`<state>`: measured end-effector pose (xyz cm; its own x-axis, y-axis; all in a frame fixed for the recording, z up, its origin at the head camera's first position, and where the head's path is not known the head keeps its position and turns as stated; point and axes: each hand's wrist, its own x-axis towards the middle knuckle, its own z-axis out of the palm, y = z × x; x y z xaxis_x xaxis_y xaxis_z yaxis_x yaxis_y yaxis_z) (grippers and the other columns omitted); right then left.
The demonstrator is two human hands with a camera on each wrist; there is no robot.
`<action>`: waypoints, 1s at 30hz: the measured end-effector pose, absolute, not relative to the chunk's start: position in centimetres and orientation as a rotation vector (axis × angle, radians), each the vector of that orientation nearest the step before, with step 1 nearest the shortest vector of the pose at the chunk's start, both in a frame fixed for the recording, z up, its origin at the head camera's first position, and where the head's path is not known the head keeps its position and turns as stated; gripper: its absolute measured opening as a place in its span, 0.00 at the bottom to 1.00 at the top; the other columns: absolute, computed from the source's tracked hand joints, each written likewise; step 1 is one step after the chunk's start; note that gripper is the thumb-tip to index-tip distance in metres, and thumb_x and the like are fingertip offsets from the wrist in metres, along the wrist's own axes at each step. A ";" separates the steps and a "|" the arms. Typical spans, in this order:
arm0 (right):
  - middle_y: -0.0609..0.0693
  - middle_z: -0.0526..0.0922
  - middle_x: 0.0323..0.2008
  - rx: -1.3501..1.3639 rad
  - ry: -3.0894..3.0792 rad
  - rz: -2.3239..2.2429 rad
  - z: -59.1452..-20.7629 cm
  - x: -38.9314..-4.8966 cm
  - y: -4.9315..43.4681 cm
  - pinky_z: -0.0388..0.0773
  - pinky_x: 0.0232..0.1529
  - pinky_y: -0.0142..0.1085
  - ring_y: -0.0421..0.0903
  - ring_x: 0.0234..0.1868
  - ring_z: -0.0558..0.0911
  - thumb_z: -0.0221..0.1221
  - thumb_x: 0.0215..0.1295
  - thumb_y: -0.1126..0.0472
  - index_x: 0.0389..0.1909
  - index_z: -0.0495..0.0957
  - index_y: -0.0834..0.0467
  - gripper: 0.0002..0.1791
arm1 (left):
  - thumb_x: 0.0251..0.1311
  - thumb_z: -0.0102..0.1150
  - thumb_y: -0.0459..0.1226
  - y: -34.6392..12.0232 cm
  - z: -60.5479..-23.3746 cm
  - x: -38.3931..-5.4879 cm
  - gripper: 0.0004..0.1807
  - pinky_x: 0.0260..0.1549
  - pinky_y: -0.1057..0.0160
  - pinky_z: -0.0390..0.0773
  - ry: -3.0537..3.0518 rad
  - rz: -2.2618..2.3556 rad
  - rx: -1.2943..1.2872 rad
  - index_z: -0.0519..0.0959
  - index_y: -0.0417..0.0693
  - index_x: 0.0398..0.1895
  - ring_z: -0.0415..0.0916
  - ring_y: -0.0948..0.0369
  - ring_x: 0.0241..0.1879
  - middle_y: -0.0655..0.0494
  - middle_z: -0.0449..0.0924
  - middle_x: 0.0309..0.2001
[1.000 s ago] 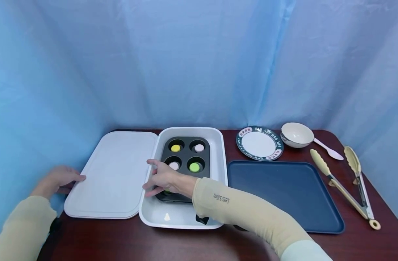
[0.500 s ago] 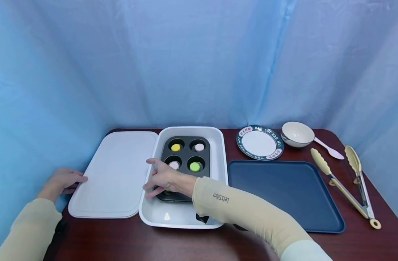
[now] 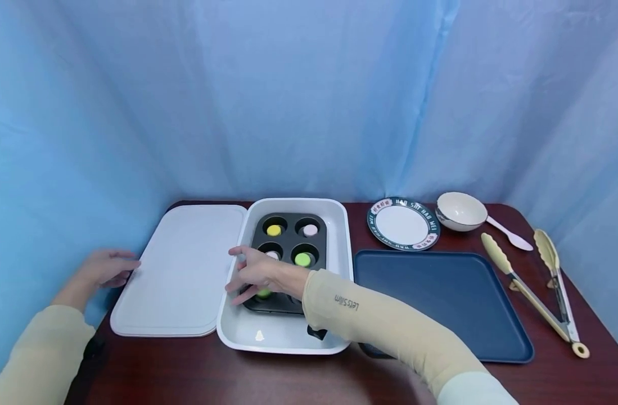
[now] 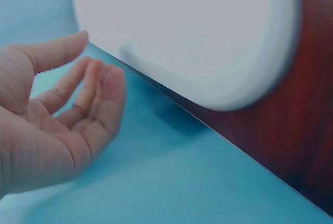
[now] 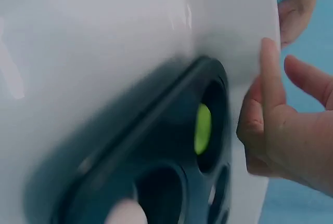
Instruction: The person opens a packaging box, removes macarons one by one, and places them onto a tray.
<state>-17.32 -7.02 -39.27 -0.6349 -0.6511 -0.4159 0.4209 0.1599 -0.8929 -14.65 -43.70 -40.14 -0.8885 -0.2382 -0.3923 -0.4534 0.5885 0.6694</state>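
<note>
At the table's left side lies a white rectangular board point(image 3: 184, 270) with rounded corners. My left hand point(image 3: 106, 267) is at its left edge; in the left wrist view the thumb tip meets the edge, and the other fingers point(image 4: 104, 94) curl loosely around nothing. A white tray point(image 3: 268, 337) sits against the board's right side and holds a dark muffin tin point(image 3: 319, 244) with yellow, pink and green round pieces in its cups. Over the tin's left side, my right hand point(image 3: 260, 269) has its fingers spread, tips near the tray's left wall. Its forearm hides part of tin and tray.
Right of the tray lies a blue tray point(image 3: 440, 298). Behind it are a green-rimmed plate point(image 3: 402, 223), a bowl point(image 3: 460, 212) and a white spoon point(image 3: 511, 233). Tongs point(image 3: 533, 298) lie spread at the far right. Blue curtains point(image 3: 309, 101) enclose the table point(image 3: 187, 365).
The board's left edge has shifted slightly right. My left hand has moved right and a little away from me, following that edge. The right hand stays nearly in place.
</note>
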 end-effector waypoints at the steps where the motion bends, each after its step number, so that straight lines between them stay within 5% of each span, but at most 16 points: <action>1: 0.57 0.67 0.54 -0.264 1.630 -1.588 -38.9 -17.6 -6.6 0.87 0.41 0.48 0.53 0.43 0.83 0.66 0.58 0.79 0.74 0.63 0.53 0.45 | 0.70 0.60 0.45 -43.0 -39.5 -14.8 0.38 0.38 0.61 0.86 2.574 1.224 -0.503 0.61 0.24 0.70 0.78 0.55 0.42 0.35 0.76 0.53; 9: 0.52 0.66 0.72 -0.882 2.030 -1.348 -33.8 -19.9 0.6 0.73 0.64 0.38 0.50 0.71 0.67 0.70 0.63 0.59 0.78 0.60 0.53 0.44 | 0.69 0.61 0.50 -36.5 -35.1 -15.1 0.39 0.45 0.67 0.83 2.633 1.572 -0.044 0.61 0.42 0.75 0.79 0.72 0.47 0.51 0.72 0.60; 15: 0.54 0.57 0.77 -1.107 2.387 -1.269 -32.0 -19.9 9.6 0.63 0.72 0.51 0.52 0.77 0.56 0.71 0.63 0.54 0.79 0.55 0.57 0.48 | 0.69 0.63 0.47 -32.5 -35.7 -13.9 0.38 0.51 0.66 0.80 2.597 1.519 0.112 0.60 0.48 0.78 0.76 0.59 0.60 0.44 0.64 0.71; 21: 0.60 0.44 0.79 -0.944 2.828 -1.094 -33.6 -17.5 20.3 0.60 0.67 0.67 0.63 0.77 0.50 0.74 0.59 0.50 0.81 0.51 0.52 0.55 | 0.66 0.66 0.45 -29.6 -39.1 -12.4 0.45 0.58 0.41 0.77 2.452 1.483 0.159 0.53 0.50 0.81 0.64 0.36 0.69 0.36 0.55 0.75; 25: 0.65 0.42 0.79 -0.745 3.038 -1.006 -35.6 -15.6 27.4 0.58 0.61 0.74 0.70 0.75 0.51 0.77 0.54 0.50 0.82 0.49 0.52 0.60 | 0.65 0.66 0.40 -28.9 -40.6 -11.9 0.45 0.53 0.45 0.82 2.303 1.592 0.154 0.53 0.49 0.81 0.64 0.35 0.68 0.33 0.54 0.75; 30: 0.69 0.38 0.78 -0.548 3.180 -0.926 -38.1 -13.4 36.0 0.45 0.61 0.79 0.72 0.76 0.41 0.79 0.50 0.54 0.82 0.44 0.53 0.66 | 0.66 0.65 0.39 -28.0 -41.3 -12.2 0.43 0.47 0.46 0.85 2.192 1.659 0.135 0.53 0.48 0.80 0.74 0.40 0.63 0.33 0.59 0.72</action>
